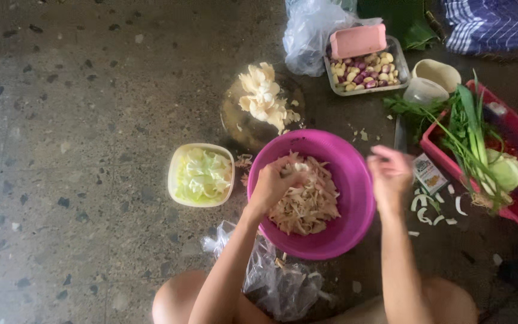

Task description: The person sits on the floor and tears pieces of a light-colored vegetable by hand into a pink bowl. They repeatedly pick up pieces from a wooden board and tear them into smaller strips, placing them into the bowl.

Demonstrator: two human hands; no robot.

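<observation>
A magenta plastic bowl (355,186) sits on the floor in front of me, filled with pale shredded strips (310,204). My left hand (271,183) reaches into the bowl's left side, fingers closed on a clump of the strips. My right hand (389,174) hovers over the bowl's right rim, blurred, its fingers curled; whether it holds anything I cannot tell.
A cream bowl of pale green cut vegetable (201,175) stands left. A round board with white peelings (263,99) lies behind. A tray of shallots and garlic (364,69), a knife (400,133), a red basket of greens (481,138) and crumpled plastic bags (277,279) surround me.
</observation>
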